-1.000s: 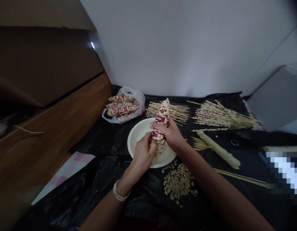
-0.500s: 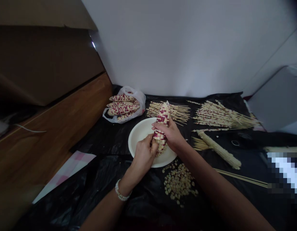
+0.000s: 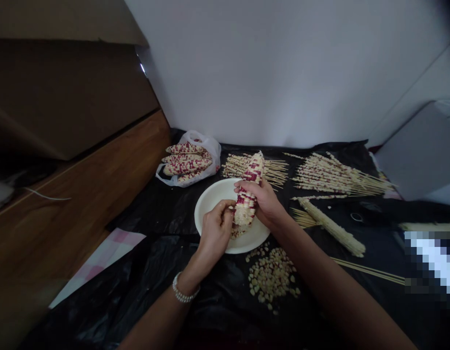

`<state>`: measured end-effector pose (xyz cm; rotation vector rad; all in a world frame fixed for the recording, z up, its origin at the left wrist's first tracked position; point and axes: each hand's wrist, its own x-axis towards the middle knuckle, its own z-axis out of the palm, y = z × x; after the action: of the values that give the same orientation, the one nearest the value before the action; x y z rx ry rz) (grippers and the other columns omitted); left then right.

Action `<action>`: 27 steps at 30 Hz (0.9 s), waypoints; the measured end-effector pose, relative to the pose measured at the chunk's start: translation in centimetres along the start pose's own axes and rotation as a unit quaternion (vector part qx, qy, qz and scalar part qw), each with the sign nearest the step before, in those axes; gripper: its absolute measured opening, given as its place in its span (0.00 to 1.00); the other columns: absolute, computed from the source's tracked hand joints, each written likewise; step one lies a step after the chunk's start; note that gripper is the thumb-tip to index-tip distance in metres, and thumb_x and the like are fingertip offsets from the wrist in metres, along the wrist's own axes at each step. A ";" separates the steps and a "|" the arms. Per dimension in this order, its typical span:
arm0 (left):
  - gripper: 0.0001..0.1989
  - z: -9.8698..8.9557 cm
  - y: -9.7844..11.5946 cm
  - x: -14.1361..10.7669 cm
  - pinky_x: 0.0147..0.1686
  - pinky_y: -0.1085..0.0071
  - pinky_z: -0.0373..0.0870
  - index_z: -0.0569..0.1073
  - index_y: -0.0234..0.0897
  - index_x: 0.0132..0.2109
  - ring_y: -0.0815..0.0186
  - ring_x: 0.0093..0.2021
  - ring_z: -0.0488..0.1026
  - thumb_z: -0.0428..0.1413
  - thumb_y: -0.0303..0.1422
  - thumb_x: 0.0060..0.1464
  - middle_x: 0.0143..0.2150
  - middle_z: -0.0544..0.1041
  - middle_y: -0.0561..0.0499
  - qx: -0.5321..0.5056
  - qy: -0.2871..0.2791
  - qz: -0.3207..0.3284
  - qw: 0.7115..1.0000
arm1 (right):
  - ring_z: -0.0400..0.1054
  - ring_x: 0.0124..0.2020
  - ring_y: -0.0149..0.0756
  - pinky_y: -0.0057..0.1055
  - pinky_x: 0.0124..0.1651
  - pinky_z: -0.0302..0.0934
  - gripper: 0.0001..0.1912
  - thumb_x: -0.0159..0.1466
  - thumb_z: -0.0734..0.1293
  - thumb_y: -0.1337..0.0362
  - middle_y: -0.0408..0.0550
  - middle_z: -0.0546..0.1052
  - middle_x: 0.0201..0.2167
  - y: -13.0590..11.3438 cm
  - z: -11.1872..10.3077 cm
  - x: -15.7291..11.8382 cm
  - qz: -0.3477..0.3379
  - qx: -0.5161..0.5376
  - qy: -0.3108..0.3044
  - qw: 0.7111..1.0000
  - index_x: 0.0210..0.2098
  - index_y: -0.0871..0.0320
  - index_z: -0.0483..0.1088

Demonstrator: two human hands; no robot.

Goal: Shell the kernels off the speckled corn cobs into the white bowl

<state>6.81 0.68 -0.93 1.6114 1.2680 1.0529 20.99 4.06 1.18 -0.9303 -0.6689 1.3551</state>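
Partly covered corn cob (image 3: 253, 171), right hand (image 3: 266, 200) gripping, bowl (image 3: 206, 201) overlapped.

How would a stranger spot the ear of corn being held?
Find the white bowl on the black sheet. Over it, the right hand grips a speckled ear of corn. Unlike the ears in the plastic bag, its lower end looks stripped bare and pale.

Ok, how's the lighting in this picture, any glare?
Head view: dim overall, the black sheet very dark; head view: a bright sliver at upper left, a pixelated bright patch at right; head view: red and pale kernels show clearly on the corn cob.
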 end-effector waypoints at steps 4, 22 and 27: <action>0.13 0.2 0.2 0.2 0.40 0.68 0.77 0.76 0.38 0.48 0.61 0.45 0.78 0.57 0.31 0.55 0.49 0.80 0.46 -0.141 0.000 -0.041 0.989 | 0.70 0.30 0.35 0.33 0.35 0.66 0.21 0.46 0.79 0.60 0.40 0.76 0.28 -0.3 -0.3 0.4 -0.017 0.009 0.023 1.000 0.35 0.54 0.69; 0.17 0.4 1.1 0.5 0.48 0.55 0.80 0.77 0.33 0.46 0.54 0.48 0.77 0.63 0.34 0.48 0.45 0.81 0.42 -0.406 -0.101 -0.229 0.879 | 0.71 0.39 0.40 0.37 0.44 0.66 0.19 0.57 0.75 0.51 0.42 0.77 0.37 1.0 -0.5 -0.3 -0.098 -0.125 -0.011 0.987 0.43 0.50 0.70; 0.16 0.6 1.0 0.4 0.46 0.58 0.80 0.77 0.34 0.45 0.58 0.45 0.76 0.60 0.29 0.45 0.43 0.81 0.45 -0.402 -0.088 -0.222 0.884 | 0.72 0.40 0.41 0.38 0.43 0.66 0.17 0.57 0.75 0.53 0.42 0.77 0.37 1.1 -0.1 -0.6 -0.088 -0.122 -0.015 0.989 0.42 0.49 0.68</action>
<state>7.70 0.87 -0.12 0.7114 0.8350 0.9268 20.49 3.42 0.28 -1.0203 -0.9331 1.1497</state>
